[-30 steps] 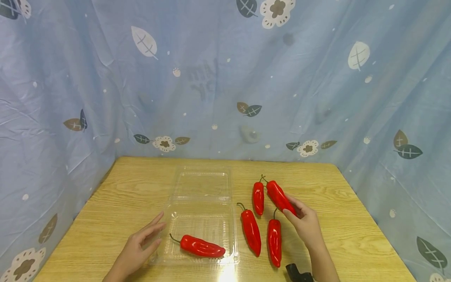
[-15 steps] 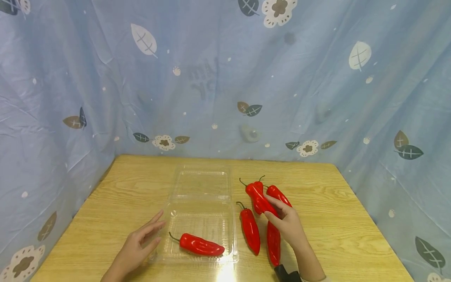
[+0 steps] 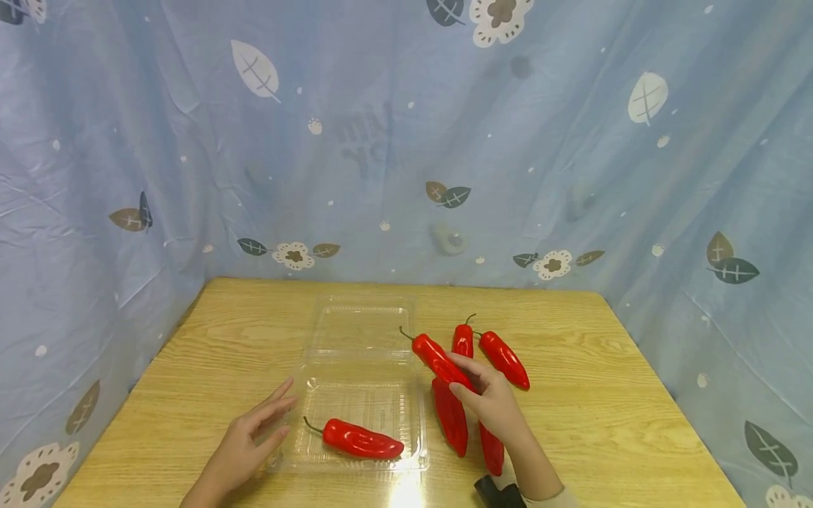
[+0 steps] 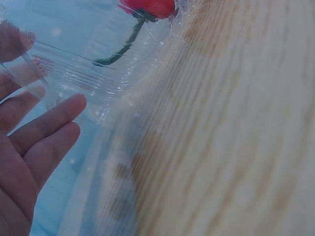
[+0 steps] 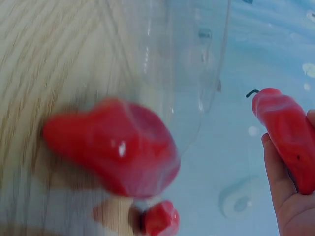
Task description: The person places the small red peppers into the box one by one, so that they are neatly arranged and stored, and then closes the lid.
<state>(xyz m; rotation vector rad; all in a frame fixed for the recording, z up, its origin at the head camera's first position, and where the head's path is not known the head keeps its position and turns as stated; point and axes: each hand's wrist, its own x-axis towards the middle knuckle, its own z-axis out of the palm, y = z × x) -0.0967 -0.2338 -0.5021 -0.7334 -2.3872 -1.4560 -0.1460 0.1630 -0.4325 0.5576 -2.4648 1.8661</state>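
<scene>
Right hand (image 3: 492,402) grips a red chili pepper (image 3: 437,355) between thumb and fingers, up above the wooden table (image 3: 591,395), near the right side of the clear plastic clamshell (image 3: 356,403)! Left hand (image 3: 244,444), fingers loosely spread, waits at the other side; contact, I can't tell. One chili (image 3: 362,441) lies inside, four loose chilies (image 3: 504,360) to the right.

The left hand (image 3: 250,437) and right hand (image 3: 490,404) are bare; behind the right hand, a plain cream sleeve (image 3: 554,500) meets the forearm (image 3: 536,467), and a black, blocky fitting (image 3: 502,494) with a squared-off stub shows beside that forearm
</scene>
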